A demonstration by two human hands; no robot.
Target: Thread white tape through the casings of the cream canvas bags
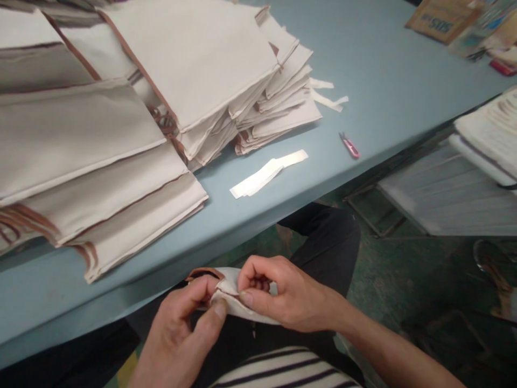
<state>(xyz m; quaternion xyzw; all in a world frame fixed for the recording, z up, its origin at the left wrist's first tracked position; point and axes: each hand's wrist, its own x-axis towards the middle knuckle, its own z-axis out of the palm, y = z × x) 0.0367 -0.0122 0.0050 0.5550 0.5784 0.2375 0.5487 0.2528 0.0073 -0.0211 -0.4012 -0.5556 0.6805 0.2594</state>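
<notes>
Above my lap, a cream fabric piece with brown edging [232, 283] is bunched between both hands. My left hand [181, 318] pinches its left end, the thumb pressed on a seam and the index finger curled behind. My right hand [278, 293] grips the cloth farther right, thumb and fingertips pinching along the same seam. A thin pointed metal tip [253, 328] shows just below the cloth; what it belongs to is hidden. On the table beyond lie white fabric strips [266, 173] and small pink-handled thread snips [349, 145].
Tall stacks of similar cream pieces with brown trim [210, 59] cover the table's left side, some overhanging the front edge. At the far right back stands a cardboard box [442, 19]. A stack of pale cloth [493, 129] sits off the table's right side.
</notes>
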